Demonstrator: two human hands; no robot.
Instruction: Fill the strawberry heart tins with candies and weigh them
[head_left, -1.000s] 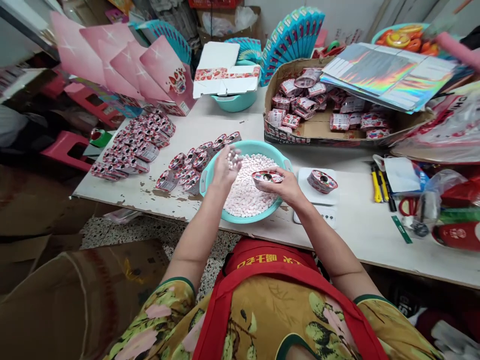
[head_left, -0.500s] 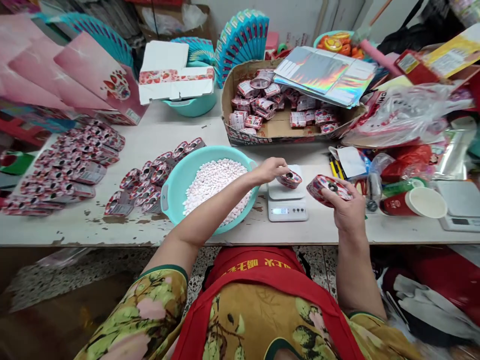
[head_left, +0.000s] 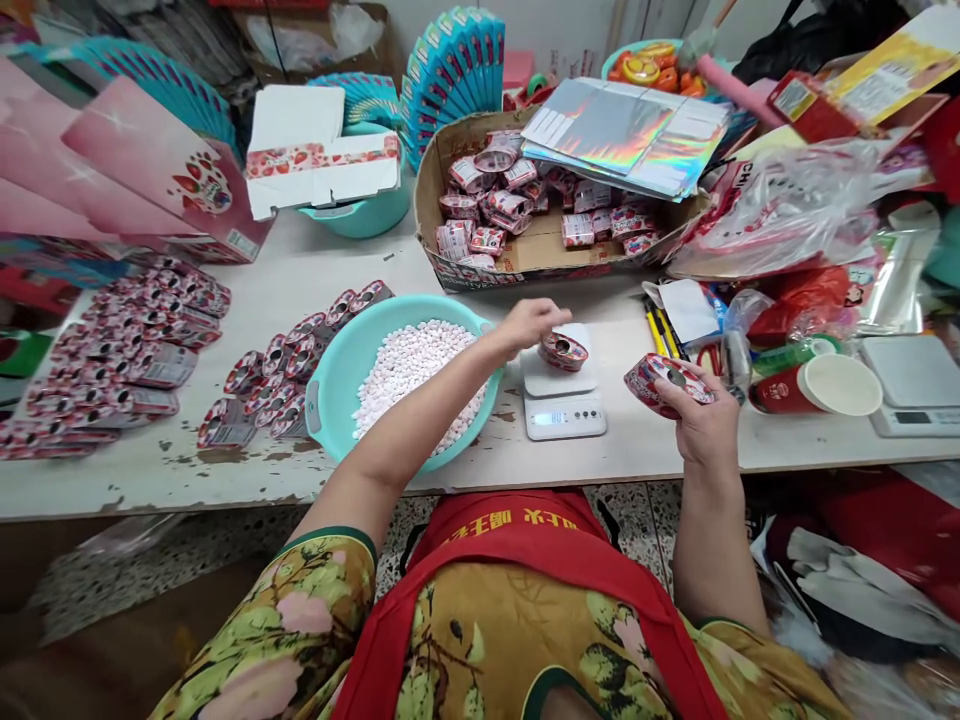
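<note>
My left hand point(head_left: 534, 322) hovers over the white digital scale point(head_left: 564, 417), its fingers drawn together in a pinch. Whatever they hold is too small to make out. Just beneath the fingertips, a small oval candy box point(head_left: 566, 353) with strawberry print and a dark hole on top rests on the scale plate. To the right, my right hand point(head_left: 705, 410) grips another candy box point(head_left: 660, 385) of the same kind, its holed top facing up. Left of the scale is a turquoise basin point(head_left: 328, 375) of small pale pink candies point(head_left: 409, 385), partly hidden by my left forearm.
Rows of similar boxes point(head_left: 274, 370) stand left of the basin. Behind, a cardboard carton point(head_left: 525, 262) holds several boxes, with shiny sheets point(head_left: 626, 130) across its corner. Cutters point(head_left: 661, 328), a paper cup point(head_left: 814, 385) and a second scale point(head_left: 911, 375) sit at the right.
My left hand has lifted slightly off the box on the scale. My right hand has shifted a little right with its box. The whole view has moved slightly.
</note>
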